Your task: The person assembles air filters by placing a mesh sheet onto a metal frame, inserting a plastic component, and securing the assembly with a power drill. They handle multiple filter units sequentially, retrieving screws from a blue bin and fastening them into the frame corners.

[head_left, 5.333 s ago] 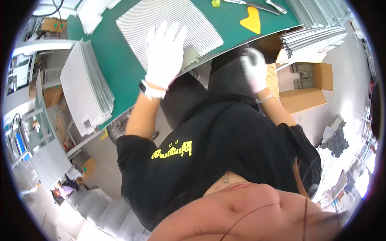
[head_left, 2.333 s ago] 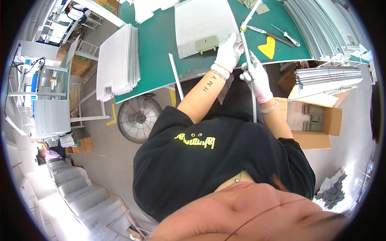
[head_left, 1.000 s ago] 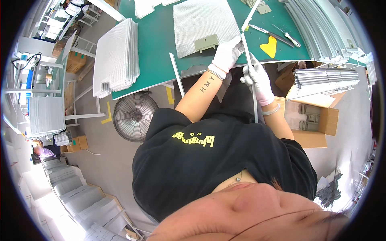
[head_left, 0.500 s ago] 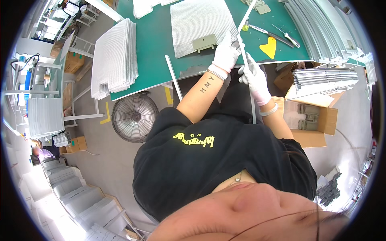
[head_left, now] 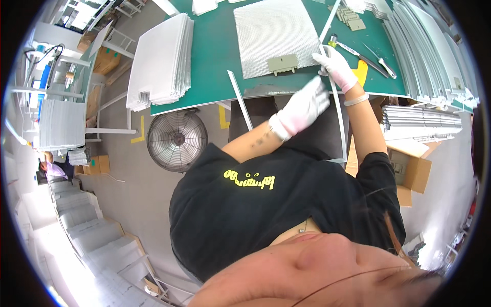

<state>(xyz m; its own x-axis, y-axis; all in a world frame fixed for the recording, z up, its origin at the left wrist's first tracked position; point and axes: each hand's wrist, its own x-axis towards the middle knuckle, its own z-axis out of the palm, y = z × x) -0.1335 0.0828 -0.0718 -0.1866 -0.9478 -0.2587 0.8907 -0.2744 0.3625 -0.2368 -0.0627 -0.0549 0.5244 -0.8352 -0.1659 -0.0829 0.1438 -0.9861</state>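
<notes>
My right hand [head_left: 338, 67], in a white glove, closes round a long thin white strip [head_left: 336, 110] at the table's front edge. The strip hangs below the edge toward my body, and another stretch of white strip runs up across the table. Whether these are one piece I cannot tell. My gloved left hand [head_left: 305, 106] is apart from it, just left, with fingers stretched out and slightly blurred. Beyond my hands lies a silvery mesh panel [head_left: 273, 33], with a small olive-grey plastic plate [head_left: 283, 63] at its near edge.
Stacked mesh panels [head_left: 161, 59] stand at the table's left, more sheets [head_left: 422, 51] at its right. A yellow scraper [head_left: 362, 72], a marker-like stick [head_left: 353, 50] and a screwdriver [head_left: 387, 68] lie right. A floor fan [head_left: 177, 139] and an open carton [head_left: 417, 174] stand below.
My left hand has come off the strip and drawn back toward my body, its fingers straightening. My right hand has moved up along the strip to the table edge. The view has shifted slightly.
</notes>
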